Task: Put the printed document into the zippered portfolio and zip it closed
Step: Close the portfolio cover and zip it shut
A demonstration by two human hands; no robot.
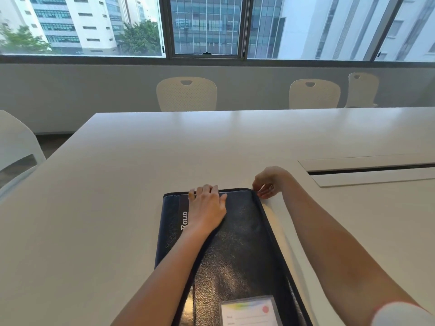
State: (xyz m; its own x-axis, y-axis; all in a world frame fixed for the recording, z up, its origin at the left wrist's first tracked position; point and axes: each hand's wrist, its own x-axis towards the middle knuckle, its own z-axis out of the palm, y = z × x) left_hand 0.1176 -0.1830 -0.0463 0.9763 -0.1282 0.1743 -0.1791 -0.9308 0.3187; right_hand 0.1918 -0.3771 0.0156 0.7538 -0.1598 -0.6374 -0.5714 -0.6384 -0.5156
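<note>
A black leather-look zippered portfolio (237, 241) lies closed flat on the white table (141, 175) right in front of me, with a clear card pocket near its front edge. My left hand (207, 205) presses palm-down on the cover near the far edge, fingers spread. My right hand (266, 184) is at the portfolio's far right corner, fingers pinched on what looks like the small zipper pull. The printed document is not visible.
A cable slot with a lid (367, 168) is set into the table to the right. White chairs (187, 94) stand along the far side, one (16, 147) at the left end. Windows run behind them.
</note>
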